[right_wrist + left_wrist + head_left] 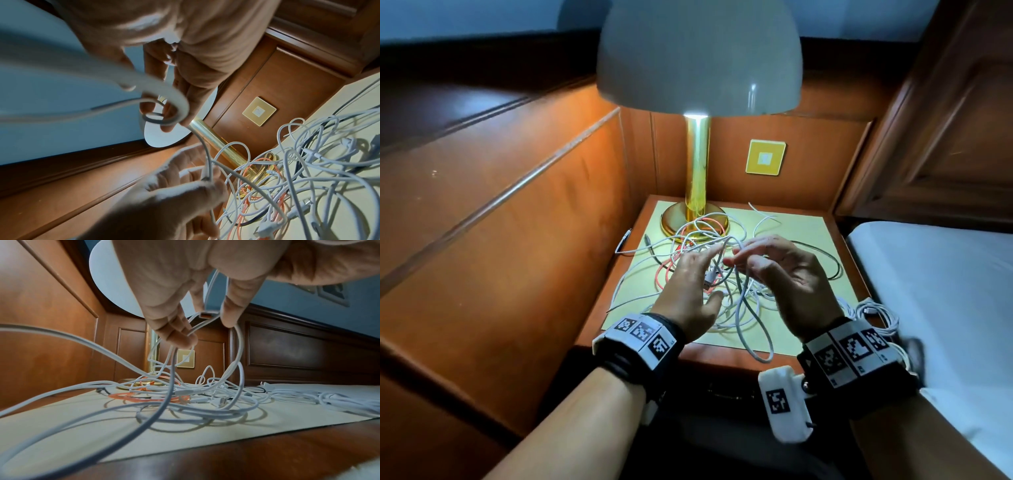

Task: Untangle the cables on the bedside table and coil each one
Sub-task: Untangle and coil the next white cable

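White, grey, orange and black cables [709,274] lie knotted in one loose heap on the cream mat of a wooden tabletop [839,260], seen from the head camera in front of a brass lamp [697,171] with a pale dome shade; wood panelling with a gold wall plate [765,157] closes the corner and a white bed [941,291] stands to the right. Both hands are raised just above the heap: the left hand [693,291] has its fingers round a white strand with a plug, and the right hand [784,274] pinches a loop of the same white cable close beside it. A separate bundle of white cable [876,311] lies at the tabletop's right edge near the right wrist. From the left wrist, the left hand [185,288] holds a white cable [236,353] between thumb and fingers with an orange-tipped plug [205,315] at the fingertips, the loop hanging down into the pile on the mat. From the right wrist, the right hand [185,65] grips a small curl of grey-white cable [162,113] at its fingertips, while the left hand [174,194] below is closed round the strand that runs down from it, the tangle spread to the right by the lamp base.
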Action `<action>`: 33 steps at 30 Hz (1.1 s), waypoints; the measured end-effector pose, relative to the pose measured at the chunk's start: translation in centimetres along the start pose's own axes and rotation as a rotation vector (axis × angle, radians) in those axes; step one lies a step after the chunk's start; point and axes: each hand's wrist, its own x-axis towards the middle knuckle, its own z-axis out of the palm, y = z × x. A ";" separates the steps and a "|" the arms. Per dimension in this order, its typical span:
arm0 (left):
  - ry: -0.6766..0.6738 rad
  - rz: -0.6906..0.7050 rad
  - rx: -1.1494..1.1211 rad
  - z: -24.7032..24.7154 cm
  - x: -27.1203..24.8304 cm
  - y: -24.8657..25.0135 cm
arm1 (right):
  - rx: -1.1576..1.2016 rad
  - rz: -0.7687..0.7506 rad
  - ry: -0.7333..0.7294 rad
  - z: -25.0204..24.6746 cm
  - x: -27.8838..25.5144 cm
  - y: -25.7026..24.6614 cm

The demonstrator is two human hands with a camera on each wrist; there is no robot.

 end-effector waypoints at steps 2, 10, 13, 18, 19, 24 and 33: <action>-0.033 -0.032 0.049 -0.1 -0.2 -0.3 | -0.104 -0.005 0.049 0.1 0.0 0.2; 0.220 -0.078 -0.035 -1.5 0.6 -0.8 | -0.441 0.081 0.424 -1.8 0.5 1.8; 0.331 -0.137 -0.029 -2.1 0.8 -1.4 | -0.409 0.136 0.542 -2.5 0.8 1.9; 0.366 -0.320 -0.116 -2.9 1.1 -3.3 | -0.170 0.120 0.700 -2.9 1.2 0.4; 0.339 -0.350 -0.126 -3.2 1.1 -3.4 | -0.128 0.102 0.723 -2.9 1.3 0.1; 0.122 -0.389 0.099 -2.9 0.6 -2.6 | 0.019 0.044 0.745 -2.6 1.3 -0.6; -0.110 -0.011 -0.052 -1.0 -0.3 0.3 | 0.022 -0.050 0.817 -2.9 1.7 -0.9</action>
